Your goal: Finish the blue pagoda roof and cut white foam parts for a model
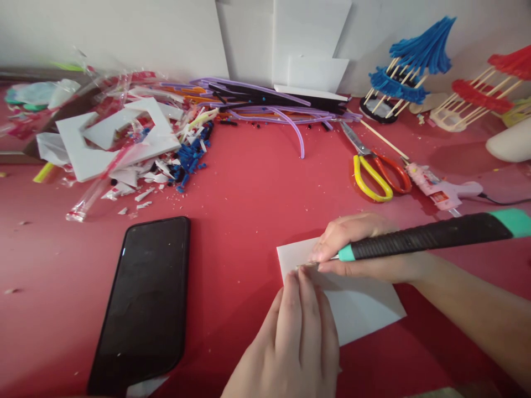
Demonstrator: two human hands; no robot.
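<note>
The sheet (365, 309) lay flat and askew on the red table (232, 221), under both hands, its left corner and lower right edge sticking out past them. The right hand (360, 243) gripped the tool (427, 236) near its front end, fingers and thumb closed around it, the black and green handle reaching to the right edge of the view. The left hand (298, 331) had its fingers stretched out side by side, tips down beside the tool's tip; whether they pinched anything could not be told.

A stretch of red tabletop ran between the sheet and the phone (145, 304) on the left, and up to the stems (269, 105) and scraps (166, 160) behind. On the right, the scissors (371, 166) and glue gun (443, 188) lay near the right hand. Beyond them stood the blue model (398, 88) and red model (477, 94).
</note>
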